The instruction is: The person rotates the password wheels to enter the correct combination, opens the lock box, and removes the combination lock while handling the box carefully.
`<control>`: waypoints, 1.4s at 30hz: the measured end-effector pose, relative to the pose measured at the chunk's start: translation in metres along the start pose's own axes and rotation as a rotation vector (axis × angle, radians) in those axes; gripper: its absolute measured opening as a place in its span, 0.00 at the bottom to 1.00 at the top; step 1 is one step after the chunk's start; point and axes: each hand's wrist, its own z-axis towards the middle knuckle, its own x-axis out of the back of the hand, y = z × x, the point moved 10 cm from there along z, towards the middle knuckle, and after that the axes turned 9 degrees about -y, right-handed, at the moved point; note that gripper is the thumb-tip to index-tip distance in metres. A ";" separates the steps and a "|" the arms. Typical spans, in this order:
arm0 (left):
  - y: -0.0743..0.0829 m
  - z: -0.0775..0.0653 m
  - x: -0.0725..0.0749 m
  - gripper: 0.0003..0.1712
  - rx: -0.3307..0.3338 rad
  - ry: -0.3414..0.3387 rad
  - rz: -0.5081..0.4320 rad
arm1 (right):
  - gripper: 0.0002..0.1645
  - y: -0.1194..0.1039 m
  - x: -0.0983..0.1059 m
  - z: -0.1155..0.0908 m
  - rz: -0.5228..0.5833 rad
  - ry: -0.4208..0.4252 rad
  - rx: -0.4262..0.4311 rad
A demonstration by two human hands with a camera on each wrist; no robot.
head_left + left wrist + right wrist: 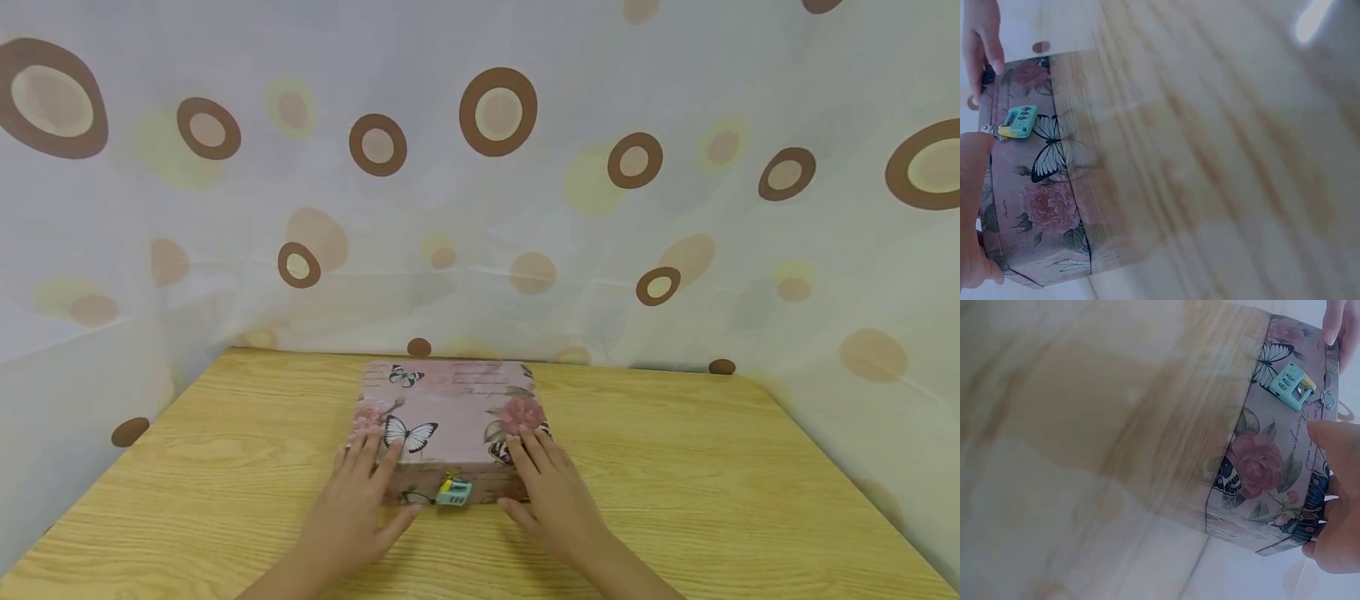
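Observation:
A pink box (465, 412) with printed flowers, butterflies and script lies on the table with its lid down. From its front clasp (1328, 399) hangs a mint-green combination padlock (453, 492) with a yellow part; I cannot tell whether its shackle is locked. My left hand (347, 504) rests on the lid's front left corner, fingers extended and thumb apart at the front. Over the front right corner lies my right hand (557, 500), its fingers likewise stretched on the lid. Both wrist views show the box's front, with the left hand (974, 212) and right hand (1341, 506) at its upper edge.
The wood-grain table (697, 483) extends to both sides of the box and in front of it. Behind the table and along its sides hangs a pale curtain (480, 217) with brown and yellow spots. The table surface reflects light.

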 end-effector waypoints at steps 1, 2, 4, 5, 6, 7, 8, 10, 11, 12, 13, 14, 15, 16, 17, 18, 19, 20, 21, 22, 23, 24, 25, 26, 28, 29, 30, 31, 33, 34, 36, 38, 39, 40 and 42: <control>0.001 0.001 0.000 0.42 -0.003 -0.002 -0.002 | 0.41 0.001 0.000 -0.001 0.002 -0.001 -0.005; 0.002 0.001 -0.001 0.42 -0.003 -0.011 -0.004 | 0.41 0.002 0.001 -0.002 0.002 0.000 -0.008; 0.004 0.002 -0.001 0.42 -0.007 -0.018 -0.011 | 0.41 0.004 0.002 -0.004 0.004 0.000 -0.017; 0.005 0.003 -0.002 0.42 -0.009 -0.022 -0.014 | 0.41 0.005 0.002 -0.005 0.004 0.003 -0.020; 0.006 0.003 -0.002 0.42 -0.011 -0.025 -0.018 | 0.41 0.005 0.003 -0.006 -0.002 0.007 -0.022; 0.007 0.004 -0.003 0.43 -0.012 -0.031 -0.021 | 0.41 0.006 0.004 -0.007 -0.009 0.011 -0.022; 0.007 0.005 -0.004 0.43 -0.014 -0.037 -0.024 | 0.41 0.006 0.004 -0.009 -0.016 0.018 -0.020; 0.009 0.006 -0.004 0.43 -0.022 -0.042 -0.028 | 0.41 0.006 0.006 -0.011 -0.032 0.034 -0.017; 0.010 0.006 -0.005 0.43 -0.026 -0.047 -0.033 | 0.41 0.006 0.007 -0.013 -0.041 0.046 -0.015; 0.011 0.007 -0.005 0.43 -0.030 -0.050 -0.039 | 0.41 0.007 0.008 -0.014 -0.049 0.055 -0.014; 0.012 0.008 -0.006 0.43 -0.033 -0.053 -0.043 | 0.41 0.007 0.009 -0.016 -0.050 0.059 -0.015; 0.013 0.008 -0.006 0.43 -0.038 -0.053 -0.046 | 0.41 0.008 0.009 -0.017 -0.050 0.063 -0.016; 0.015 0.008 -0.006 0.43 -0.043 -0.051 -0.047 | 0.42 0.009 0.009 -0.018 -0.048 0.065 -0.019; 0.016 0.009 -0.006 0.42 -0.048 -0.048 -0.051 | 0.42 0.010 0.009 -0.019 -0.046 0.064 -0.023; 0.017 0.009 -0.006 0.42 -0.051 -0.046 -0.051 | 0.42 0.011 0.009 -0.019 -0.043 0.063 -0.028; 0.018 0.009 -0.006 0.42 -0.054 -0.045 -0.049 | 0.42 0.012 0.009 -0.020 -0.042 0.061 -0.031; 0.019 0.010 -0.006 0.42 -0.056 -0.044 -0.049 | 0.42 0.013 0.009 -0.021 -0.038 0.058 -0.035; 0.020 0.010 -0.007 0.42 -0.059 -0.045 -0.048 | 0.42 0.014 0.009 -0.022 -0.040 0.056 -0.038; 0.021 0.010 -0.007 0.42 -0.062 -0.045 -0.049 | 0.42 0.015 0.009 -0.023 -0.040 0.055 -0.041; 0.022 0.011 -0.008 0.42 -0.065 -0.045 -0.050 | 0.42 0.016 0.009 -0.024 -0.043 0.056 -0.044; 0.023 0.011 -0.008 0.42 -0.066 -0.047 -0.050 | 0.42 0.016 0.009 -0.025 -0.044 0.058 -0.044; 0.024 0.012 -0.009 0.42 -0.067 -0.048 -0.055 | 0.42 0.017 0.010 -0.026 -0.045 0.061 -0.044; 0.025 0.013 -0.009 0.42 -0.067 -0.049 -0.059 | 0.42 0.017 0.010 -0.027 -0.043 0.062 -0.045; 0.025 0.013 -0.010 0.42 -0.067 -0.052 -0.059 | 0.42 0.018 0.011 -0.028 -0.044 0.065 -0.045; 0.027 0.014 -0.011 0.42 -0.066 -0.055 -0.065 | 0.42 0.019 0.012 -0.030 -0.043 0.067 -0.046; 0.028 0.014 -0.011 0.42 -0.065 -0.057 -0.068 | 0.42 0.020 0.012 -0.030 -0.038 0.067 -0.046; 0.029 0.015 -0.011 0.42 -0.066 -0.057 -0.070 | 0.42 0.020 0.012 -0.031 -0.037 0.065 -0.049; 0.029 0.015 -0.011 0.42 -0.067 -0.057 -0.073 | 0.42 0.021 0.012 -0.031 -0.035 0.064 -0.051; 0.031 0.015 -0.011 0.42 -0.072 -0.053 -0.080 | 0.42 0.022 0.012 -0.033 -0.037 0.062 -0.057; 0.032 0.015 -0.011 0.42 -0.075 -0.049 -0.082 | 0.42 0.023 0.013 -0.033 -0.036 0.063 -0.059; 0.034 0.016 -0.011 0.42 -0.081 -0.042 -0.084 | 0.42 0.024 0.013 -0.035 -0.043 0.063 -0.061; 0.035 0.016 -0.011 0.42 -0.086 -0.037 -0.079 | 0.42 0.024 0.014 -0.036 -0.048 0.064 -0.063; 0.036 0.016 -0.011 0.42 -0.088 -0.036 -0.077 | 0.42 0.025 0.014 -0.037 -0.051 0.063 -0.063; 0.037 0.016 -0.011 0.42 -0.091 -0.033 -0.072 | 0.42 0.025 0.015 -0.037 -0.052 0.063 -0.064; 0.038 0.016 -0.012 0.42 -0.094 -0.031 -0.065 | 0.42 0.026 0.015 -0.038 -0.055 0.063 -0.065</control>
